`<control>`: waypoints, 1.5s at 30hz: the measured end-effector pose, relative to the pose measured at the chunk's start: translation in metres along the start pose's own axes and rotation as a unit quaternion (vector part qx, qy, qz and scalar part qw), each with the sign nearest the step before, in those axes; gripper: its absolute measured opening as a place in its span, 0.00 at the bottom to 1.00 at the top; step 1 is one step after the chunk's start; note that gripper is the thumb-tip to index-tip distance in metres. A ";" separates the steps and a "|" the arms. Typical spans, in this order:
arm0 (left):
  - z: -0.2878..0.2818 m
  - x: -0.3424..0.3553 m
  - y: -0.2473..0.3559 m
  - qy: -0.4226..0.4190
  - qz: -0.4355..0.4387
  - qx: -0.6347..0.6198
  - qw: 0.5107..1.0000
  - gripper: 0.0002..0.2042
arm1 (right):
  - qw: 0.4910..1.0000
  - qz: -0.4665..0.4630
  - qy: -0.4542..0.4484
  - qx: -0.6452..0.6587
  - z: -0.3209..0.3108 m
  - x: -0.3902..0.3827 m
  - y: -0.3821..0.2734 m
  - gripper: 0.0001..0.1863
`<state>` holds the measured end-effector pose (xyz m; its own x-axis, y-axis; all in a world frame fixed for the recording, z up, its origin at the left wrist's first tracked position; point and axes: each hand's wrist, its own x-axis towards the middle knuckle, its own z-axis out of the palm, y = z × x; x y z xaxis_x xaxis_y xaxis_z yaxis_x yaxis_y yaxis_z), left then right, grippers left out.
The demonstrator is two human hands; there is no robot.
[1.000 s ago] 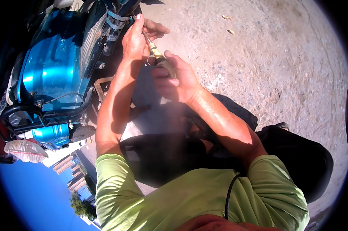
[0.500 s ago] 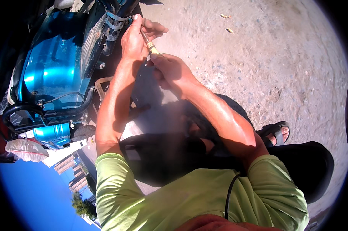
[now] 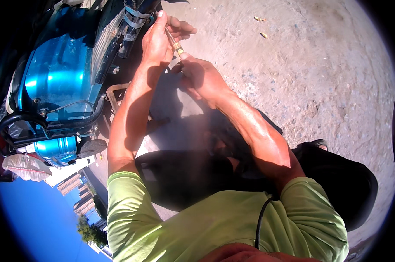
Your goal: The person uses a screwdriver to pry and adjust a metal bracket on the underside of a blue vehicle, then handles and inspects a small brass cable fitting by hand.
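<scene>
Currently a thin cable [image 3: 170, 37] is being pinched by the left hand [image 3: 156, 41]. Its brass end fitting [image 3: 178, 47] is being grasped by the right hand [image 3: 202, 76]; it should be kept steady beside the blue motorcycle [image 3: 60, 78].

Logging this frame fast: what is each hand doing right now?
Left hand: closed, pinching the thin cable near the blue motorcycle.
Right hand: closed on the cable's brass-coloured fitting.

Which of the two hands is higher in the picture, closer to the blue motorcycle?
The left hand: it grips the upper end of the thin rod beside the blue motorcycle. The right hand holds the rod lower down.
</scene>
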<state>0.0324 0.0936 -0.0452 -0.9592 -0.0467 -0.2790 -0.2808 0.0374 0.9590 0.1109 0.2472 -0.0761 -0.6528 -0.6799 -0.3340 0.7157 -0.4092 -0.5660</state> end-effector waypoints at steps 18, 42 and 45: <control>-0.005 0.003 0.002 -0.032 -0.033 0.067 0.997 0.21 | 0.937 -0.136 0.161 -0.277 -0.030 0.011 0.005 0.23; -0.079 0.025 0.082 0.255 0.244 0.334 0.874 0.16 | 0.909 -0.197 0.332 -0.158 -0.162 0.062 -0.042 0.21; -0.077 0.026 0.070 0.282 0.280 0.353 0.847 0.13 | 0.859 -0.204 0.409 -0.233 -0.209 0.075 -0.064 0.22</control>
<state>-0.0099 0.0183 0.0180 -0.8361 -0.2860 0.4681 0.0710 0.7898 0.6093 -0.0358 0.3498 -0.2224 -0.9179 0.1946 -0.3458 0.3332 -0.0952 -0.9380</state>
